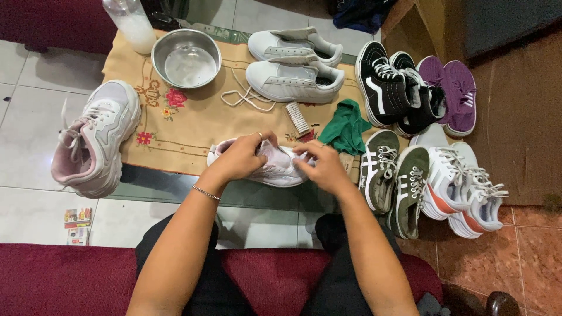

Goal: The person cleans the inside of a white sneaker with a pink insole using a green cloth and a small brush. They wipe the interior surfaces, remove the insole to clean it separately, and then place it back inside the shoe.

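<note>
Over the embroidered cloth (187, 126), your left hand (240, 158) and right hand (322, 167) both close their fingers around a pale pink sneaker (275, 167), beside the brush (297, 119).

Seen from above, at centre frame: left hand (240, 157) and right hand (324, 165) gripping a pale pink sneaker (275, 167) over an embroidered cloth (187, 126). Upper left, a metal bowl (186, 57); at right, rows of shoes (421, 146).

small colourful packets (77, 225), floor, lower left
</note>
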